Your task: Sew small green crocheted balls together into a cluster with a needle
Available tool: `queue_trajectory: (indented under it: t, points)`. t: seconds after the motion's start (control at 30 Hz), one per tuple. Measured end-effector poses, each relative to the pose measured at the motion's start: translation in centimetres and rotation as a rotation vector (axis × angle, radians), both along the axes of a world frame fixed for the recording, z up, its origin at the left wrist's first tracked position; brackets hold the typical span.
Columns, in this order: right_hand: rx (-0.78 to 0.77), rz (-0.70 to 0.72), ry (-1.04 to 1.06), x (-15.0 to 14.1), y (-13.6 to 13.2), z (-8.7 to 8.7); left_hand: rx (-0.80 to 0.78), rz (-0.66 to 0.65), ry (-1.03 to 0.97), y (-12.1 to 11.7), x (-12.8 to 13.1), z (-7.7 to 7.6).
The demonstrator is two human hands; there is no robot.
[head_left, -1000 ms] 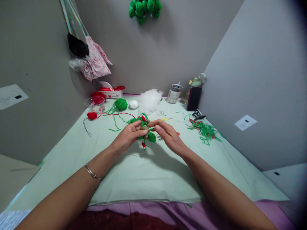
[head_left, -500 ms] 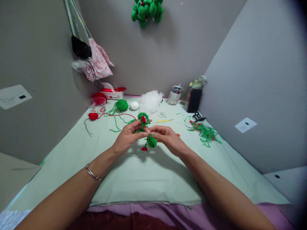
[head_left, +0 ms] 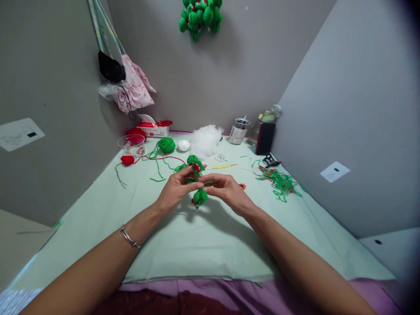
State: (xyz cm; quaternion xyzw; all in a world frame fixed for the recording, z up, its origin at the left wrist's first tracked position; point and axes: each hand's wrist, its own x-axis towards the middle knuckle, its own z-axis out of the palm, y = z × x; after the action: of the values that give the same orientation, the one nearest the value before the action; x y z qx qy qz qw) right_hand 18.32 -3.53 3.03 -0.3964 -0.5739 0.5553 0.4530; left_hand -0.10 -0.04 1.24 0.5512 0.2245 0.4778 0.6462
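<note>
A small green crocheted piece (head_left: 200, 197) with red and white parts hangs between my hands, above the middle of the table. My left hand (head_left: 175, 188) is closed on it, with thumb and fingers pinching its green strands. One rounded green end (head_left: 193, 160) rises above the left fingers; another dangles below the fingertips. My right hand (head_left: 226, 189) pinches at the same spot, and a short green yarn end shows at its fingertips. Fingers hide the middle of the piece. Just beyond lies a yellow-handled crochet hook (head_left: 223, 166).
A green yarn ball (head_left: 166, 145), a small red yarn ball (head_left: 127, 160) and white stuffing (head_left: 206, 139) lie toward the back. Tangled yarn scraps (head_left: 280, 181) are at right, near an upright phone (head_left: 265, 138) and a tin can (head_left: 239, 131). A clear tub (head_left: 131, 144) stands left.
The lower green end has swung slightly left and turned, so less of its red and white part shows. The upper end has tilted. Both hands stay nearly in place.
</note>
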Motion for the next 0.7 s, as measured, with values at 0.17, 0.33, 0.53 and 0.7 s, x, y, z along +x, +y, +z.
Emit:
queue_trajectory:
  t: [0.17, 0.33, 0.53, 0.7]
  points:
    - [-0.089, 0.014, 0.072, -0.5, -0.1, -0.3, -0.013, 0.049, 0.036, -0.1, 0.0, -0.1]
    - [-0.225, 0.108, 0.154, -1.1, -0.3, -0.4, 0.063, 0.129, 0.066, -0.1, 0.1, -0.1]
    - [-0.306, 0.078, 0.190, -1.1, -0.3, -0.6, 0.108, 0.130, 0.101, -0.3, 0.3, 0.1]
    - [-0.148, 0.027, 0.070, -0.6, 0.0, -0.7, 0.065, 0.082, 0.100, -0.3, 0.3, 0.0]
